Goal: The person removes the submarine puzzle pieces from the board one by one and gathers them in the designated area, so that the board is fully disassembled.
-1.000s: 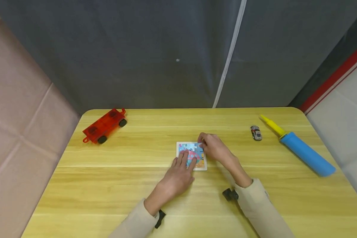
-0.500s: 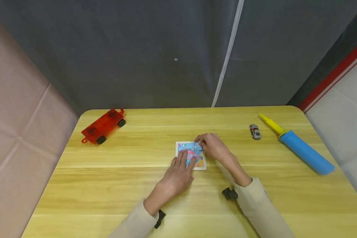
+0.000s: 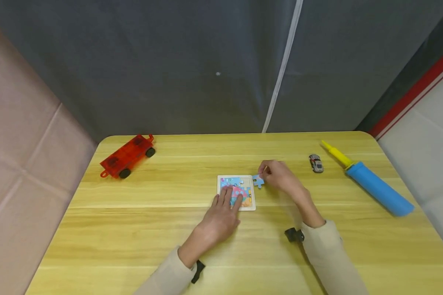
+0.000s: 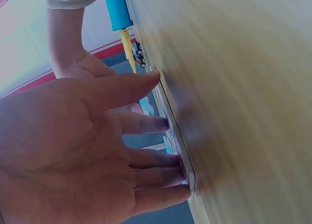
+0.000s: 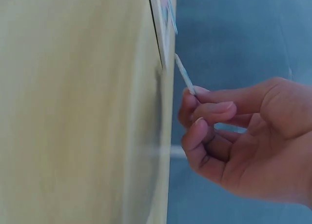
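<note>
A small square jigsaw puzzle (image 3: 248,208) with a white frame lies mid-table, its picture blue, pink and orange. Its upper right corner shows bare backing. My left hand (image 3: 219,215) rests on the puzzle with fingers straight and spread, hiding the lower left part; in the left wrist view the fingertips (image 4: 168,160) touch it. Just right of the frame, my right hand (image 3: 280,176) pinches a blue jigsaw piece (image 3: 258,181) between thumb and finger. From the right wrist the piece (image 5: 184,75) appears edge-on, lifted off the table.
A red toy wagon (image 3: 128,157) with black wheels stands at the back left. Toward the right are a small silver toy car (image 3: 316,163) and a blue hand pump (image 3: 380,188) with a yellow nozzle. A dark curtain (image 3: 170,73) hangs behind the wooden table (image 3: 133,237).
My right hand has pulled the blue jigsaw piece out of the puzzle's upper right corner and moved right with it. My left hand has stayed on the puzzle.
</note>
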`<act>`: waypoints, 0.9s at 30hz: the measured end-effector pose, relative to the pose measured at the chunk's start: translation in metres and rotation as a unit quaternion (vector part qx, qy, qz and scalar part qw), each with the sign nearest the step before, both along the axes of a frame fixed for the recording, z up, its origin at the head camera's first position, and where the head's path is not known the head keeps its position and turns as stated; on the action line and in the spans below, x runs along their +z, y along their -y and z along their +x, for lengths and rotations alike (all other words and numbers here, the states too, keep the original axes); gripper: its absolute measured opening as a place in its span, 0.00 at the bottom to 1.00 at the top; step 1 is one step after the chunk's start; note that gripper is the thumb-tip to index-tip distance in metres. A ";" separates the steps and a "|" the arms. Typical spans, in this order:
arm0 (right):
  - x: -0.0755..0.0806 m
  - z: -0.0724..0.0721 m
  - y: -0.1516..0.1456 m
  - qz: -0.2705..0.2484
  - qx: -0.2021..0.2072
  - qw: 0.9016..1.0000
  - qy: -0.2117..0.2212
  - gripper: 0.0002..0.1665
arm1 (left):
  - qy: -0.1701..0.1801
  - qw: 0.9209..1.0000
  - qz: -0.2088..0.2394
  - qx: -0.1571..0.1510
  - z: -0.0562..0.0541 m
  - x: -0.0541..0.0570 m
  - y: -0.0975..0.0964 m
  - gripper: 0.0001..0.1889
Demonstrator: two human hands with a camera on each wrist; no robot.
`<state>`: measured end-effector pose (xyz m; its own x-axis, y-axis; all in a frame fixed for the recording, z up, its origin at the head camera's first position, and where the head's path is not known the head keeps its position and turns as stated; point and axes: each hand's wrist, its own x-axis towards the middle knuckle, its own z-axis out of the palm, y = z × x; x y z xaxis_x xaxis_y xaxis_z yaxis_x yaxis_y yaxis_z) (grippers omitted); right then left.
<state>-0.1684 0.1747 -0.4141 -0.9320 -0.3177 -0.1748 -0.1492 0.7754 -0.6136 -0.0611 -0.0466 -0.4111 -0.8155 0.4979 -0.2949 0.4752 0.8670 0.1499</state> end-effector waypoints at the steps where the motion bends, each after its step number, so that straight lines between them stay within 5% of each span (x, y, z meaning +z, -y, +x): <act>1: 0.001 -0.001 -0.007 0.002 0.000 1.000 0.006 0.09 | 0.002 1.000 -0.001 0.001 0.000 0.000 0.000 0.36; 8: 0.011 -0.006 -0.064 0.025 -0.020 0.997 0.066 0.13 | 0.011 1.000 -0.009 -0.003 0.000 0.001 0.000 0.36; 12: 0.011 -0.008 -0.086 0.039 -0.020 0.997 0.059 0.10 | 0.010 1.000 -0.008 -0.003 0.001 0.001 0.000 0.37; 27: 0.003 -0.009 -0.100 0.078 -0.052 0.994 0.054 0.13 | -0.003 1.000 -0.005 -0.009 0.001 0.000 0.002 0.37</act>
